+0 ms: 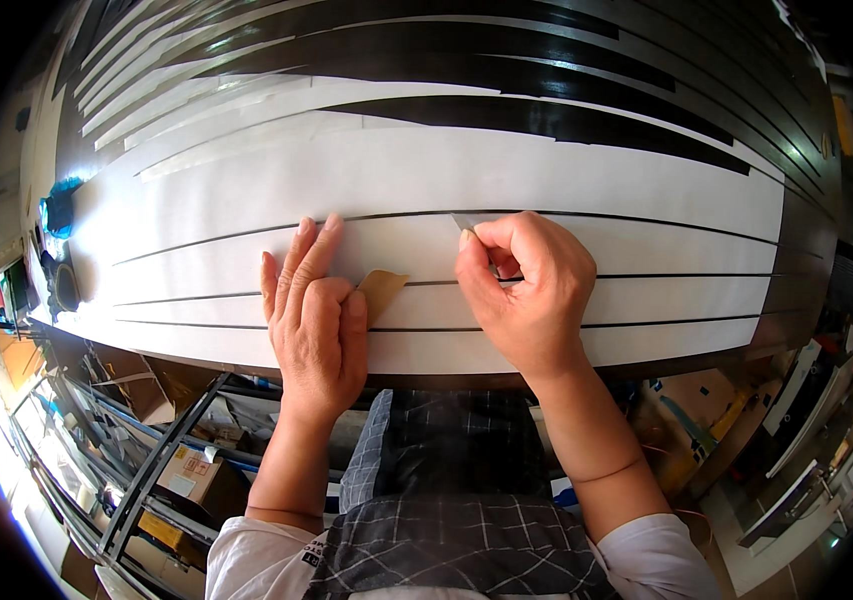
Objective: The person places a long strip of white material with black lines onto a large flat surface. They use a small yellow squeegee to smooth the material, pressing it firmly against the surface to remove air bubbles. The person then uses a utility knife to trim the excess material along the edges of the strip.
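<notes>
A white sheet (pixel 236 180) with several thin dark lines running lengthwise lies on the bench before me. My left hand (pixel 316 325) rests on it, two fingers stretched forward to the farthest of these lines. Between its thumb and curled fingers sticks out a small tan piece (pixel 383 292), like stiff paper or card. Close to that same line, my right hand (pixel 531 285) pinches a thin, pale grey, pointed piece (pixel 462 221) between thumb and forefinger. I cannot tell whether this is a blade or a bit of film.
Glossy black strips (pixel 556 118) and narrow white strips lie across the far side of the dark bench (pixel 796 300). A blue object (pixel 61 207) sits at the left end. Below on the left stand a metal rack (pixel 161 455) and a cardboard box (pixel 191 475).
</notes>
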Tool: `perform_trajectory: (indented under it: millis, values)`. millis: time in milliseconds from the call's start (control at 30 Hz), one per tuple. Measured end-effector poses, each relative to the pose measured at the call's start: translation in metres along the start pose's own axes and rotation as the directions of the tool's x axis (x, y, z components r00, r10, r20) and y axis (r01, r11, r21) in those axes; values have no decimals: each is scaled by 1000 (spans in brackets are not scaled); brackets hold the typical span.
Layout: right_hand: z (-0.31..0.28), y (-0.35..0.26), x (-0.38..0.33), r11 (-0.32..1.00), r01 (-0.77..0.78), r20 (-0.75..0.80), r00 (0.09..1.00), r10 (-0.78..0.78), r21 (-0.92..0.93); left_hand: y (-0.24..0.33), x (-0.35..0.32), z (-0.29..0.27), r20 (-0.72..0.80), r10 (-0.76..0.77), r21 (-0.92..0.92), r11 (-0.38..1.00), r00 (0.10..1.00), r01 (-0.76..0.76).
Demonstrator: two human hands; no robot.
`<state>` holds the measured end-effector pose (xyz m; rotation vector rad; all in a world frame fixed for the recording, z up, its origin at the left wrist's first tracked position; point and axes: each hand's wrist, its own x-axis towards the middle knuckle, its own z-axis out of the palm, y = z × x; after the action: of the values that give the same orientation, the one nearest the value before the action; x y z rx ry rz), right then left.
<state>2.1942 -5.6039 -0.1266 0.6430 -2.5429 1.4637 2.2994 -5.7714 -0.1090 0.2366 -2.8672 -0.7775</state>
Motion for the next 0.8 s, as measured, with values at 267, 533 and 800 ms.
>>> perform_trajectory:
  millis: [267,533,800]
  values:
    - [0,-1,0,1000,-17,-5,1000,17,-16,0,0,0,4,0,2,1000,1000,0]
    - [-36,-8,15,998,-31,134,990,37,-50,-2,-1,-1,-6,-1,-30,1000,1000,1]
    - [-41,11,49,918,383,325,885,-333,-104,7,6,-16,85,-17,-10,1000,996,18]
